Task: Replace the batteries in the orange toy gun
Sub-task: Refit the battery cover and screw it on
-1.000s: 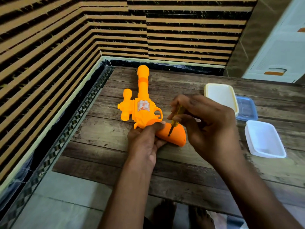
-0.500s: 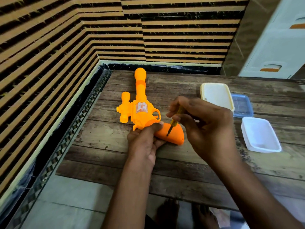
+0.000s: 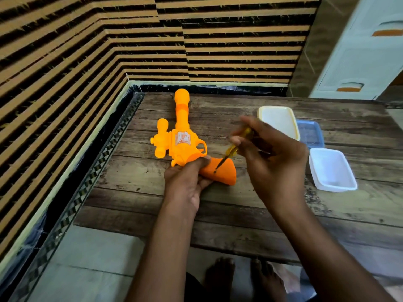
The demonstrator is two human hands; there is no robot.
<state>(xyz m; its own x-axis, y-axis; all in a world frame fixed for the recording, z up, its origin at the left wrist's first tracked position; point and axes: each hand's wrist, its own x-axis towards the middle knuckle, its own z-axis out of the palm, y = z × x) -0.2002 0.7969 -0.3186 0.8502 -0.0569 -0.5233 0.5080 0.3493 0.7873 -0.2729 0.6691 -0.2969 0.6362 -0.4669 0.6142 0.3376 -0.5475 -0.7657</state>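
The orange toy gun (image 3: 181, 140) lies flat on the wooden table (image 3: 239, 214), barrel pointing away from me. My left hand (image 3: 185, 182) pins it at the joint of body and grip, thumb on top. My right hand (image 3: 270, 153) grips a small yellow-handled screwdriver (image 3: 234, 147). The dark shaft slants down to the left and its tip touches the top face of the orange grip (image 3: 222, 171). No batteries show.
A cream lid (image 3: 279, 120), a blue lid (image 3: 310, 134) and an open white plastic box (image 3: 331, 168) sit at the table's right. A striped wall runs along the left and back. A pale cabinet (image 3: 359, 51) stands far right. My bare feet (image 3: 239, 277) show below the table edge.
My right hand has loosened and its fingers have spread, showing more of the screwdriver handle. The tip stays on the grip. My left hand and the gun have not moved.
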